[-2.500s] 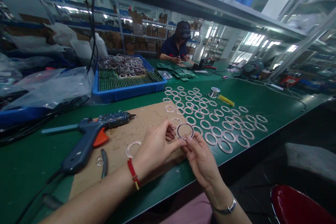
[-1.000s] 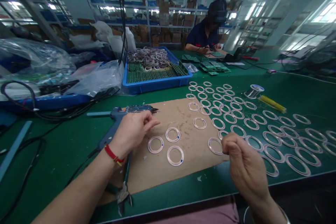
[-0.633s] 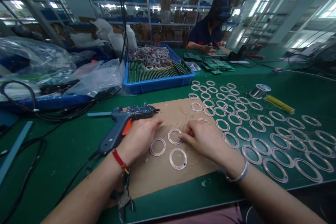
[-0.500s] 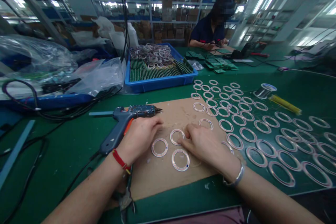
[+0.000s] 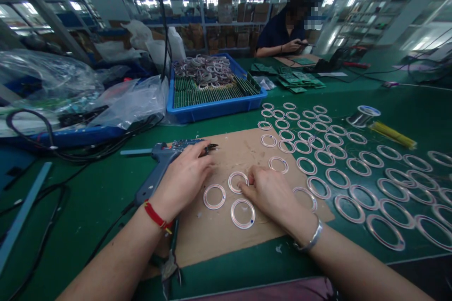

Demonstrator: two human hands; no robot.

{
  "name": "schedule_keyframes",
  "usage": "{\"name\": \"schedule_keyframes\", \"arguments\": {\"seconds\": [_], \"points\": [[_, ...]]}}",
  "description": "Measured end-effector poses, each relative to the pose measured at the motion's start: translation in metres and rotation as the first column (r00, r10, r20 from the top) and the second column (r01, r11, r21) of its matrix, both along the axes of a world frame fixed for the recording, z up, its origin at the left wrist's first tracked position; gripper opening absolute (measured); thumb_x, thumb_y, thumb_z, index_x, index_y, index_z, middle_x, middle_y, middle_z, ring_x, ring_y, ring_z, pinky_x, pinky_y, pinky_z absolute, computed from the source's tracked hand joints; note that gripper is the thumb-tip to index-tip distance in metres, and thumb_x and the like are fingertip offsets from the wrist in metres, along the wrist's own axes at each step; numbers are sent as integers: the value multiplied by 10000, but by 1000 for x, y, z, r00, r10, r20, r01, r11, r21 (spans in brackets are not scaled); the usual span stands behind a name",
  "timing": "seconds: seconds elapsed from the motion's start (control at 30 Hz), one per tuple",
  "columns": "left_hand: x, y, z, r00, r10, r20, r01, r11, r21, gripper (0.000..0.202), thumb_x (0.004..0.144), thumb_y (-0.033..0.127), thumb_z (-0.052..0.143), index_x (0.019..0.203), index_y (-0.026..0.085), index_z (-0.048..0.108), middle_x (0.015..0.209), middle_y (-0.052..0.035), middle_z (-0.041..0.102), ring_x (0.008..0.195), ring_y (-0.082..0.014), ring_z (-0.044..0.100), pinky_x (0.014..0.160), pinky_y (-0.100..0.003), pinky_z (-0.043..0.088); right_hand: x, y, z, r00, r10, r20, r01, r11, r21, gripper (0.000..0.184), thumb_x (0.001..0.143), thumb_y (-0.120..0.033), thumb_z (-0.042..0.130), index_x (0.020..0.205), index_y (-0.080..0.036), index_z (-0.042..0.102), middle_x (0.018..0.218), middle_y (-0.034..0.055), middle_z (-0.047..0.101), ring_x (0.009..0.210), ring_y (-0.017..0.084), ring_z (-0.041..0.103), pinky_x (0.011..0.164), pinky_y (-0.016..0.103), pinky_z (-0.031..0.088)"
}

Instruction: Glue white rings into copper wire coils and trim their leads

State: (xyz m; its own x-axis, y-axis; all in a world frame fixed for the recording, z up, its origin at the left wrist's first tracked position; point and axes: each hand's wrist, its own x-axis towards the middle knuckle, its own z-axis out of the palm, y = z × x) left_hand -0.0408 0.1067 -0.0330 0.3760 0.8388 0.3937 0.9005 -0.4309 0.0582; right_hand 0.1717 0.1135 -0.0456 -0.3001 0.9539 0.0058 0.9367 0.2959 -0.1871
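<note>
My left hand [image 5: 189, 176] lies over the barrel of a blue hot glue gun [image 5: 155, 176], its fingers stretched out near the nozzle. A pale blue glue stick [image 5: 136, 152] sticks out of the gun's back. With thumb and curled fingers, my right hand [image 5: 270, 193] pinches the right edge of a flat copper-coloured coil ring [image 5: 230, 186], which rests on a brown cardboard sheet [image 5: 212, 240]. Two more rings lie close by, a left coil ring [image 5: 205, 197] and a front coil ring [image 5: 233, 220] with a dark blue mark.
Many similar rings cover the green table at right. A solder wire spool [image 5: 363, 116] and a yellow bundle [image 5: 393, 135] lie beyond them. Pliers [image 5: 170, 268] sit at the front. A blue tray [image 5: 215, 109] holds circuit boards and rings. A person [image 5: 282, 33] sits opposite.
My left hand has shifted up and left onto the glue gun's barrel, its fingers straightening from a pinch. My right hand stays at the same ring.
</note>
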Motion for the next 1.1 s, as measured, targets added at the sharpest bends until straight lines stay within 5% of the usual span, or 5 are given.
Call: {"name": "schedule_keyframes", "arguments": {"seconds": [0.23,0.4,0.7,0.93,1.1], "points": [[6,1,5,993,101,-68,-99,994,38,420,943,432,405,674,153,567,736,-65,591,768,-212,510,708,-344,425,0,2,-9,995,2,-97,0,1000,29,167,783,-269,512,799,-142,619,778,91,648,707,209,601,570,287,287],[8,3,-1,986,-14,165,-3,994,106,269,945,183,390,1120,155,592,1140,-86,575,1010,-175,543,842,-284,431,11,14,-1,933,-35,-357,86,988,128,133,796,-272,540,781,-156,602,721,44,622,643,145,556,586,263,332],[15,-4,2,951,118,287,-125,992,6,448,931,462,433,621,144,492,543,1,479,498,-104,425,515,-257,271,31,29,3,270,-4,-963,-31,999,-13,375,754,-399,680,953,-103,564,848,76,624,690,99,592,615,216,489],[47,-13,-3,625,2,781,286,930,-231,542,788,326,678,1245,181,425,1140,-78,577,947,-129,595,816,-263,518,20,19,0,236,-34,-971,-124,990,-65,337,741,-377,707,908,-109,590,834,62,630,709,104,615,642,214,518],[51,-14,-6,617,18,787,288,925,-247,447,762,256,700,1167,185,524,1013,-46,627,873,-129,616,758,-260,533,16,12,-2,273,-34,-961,-178,980,-85,313,728,-373,713,851,-111,593,820,72,646,721,123,626,638,225,512]]}}
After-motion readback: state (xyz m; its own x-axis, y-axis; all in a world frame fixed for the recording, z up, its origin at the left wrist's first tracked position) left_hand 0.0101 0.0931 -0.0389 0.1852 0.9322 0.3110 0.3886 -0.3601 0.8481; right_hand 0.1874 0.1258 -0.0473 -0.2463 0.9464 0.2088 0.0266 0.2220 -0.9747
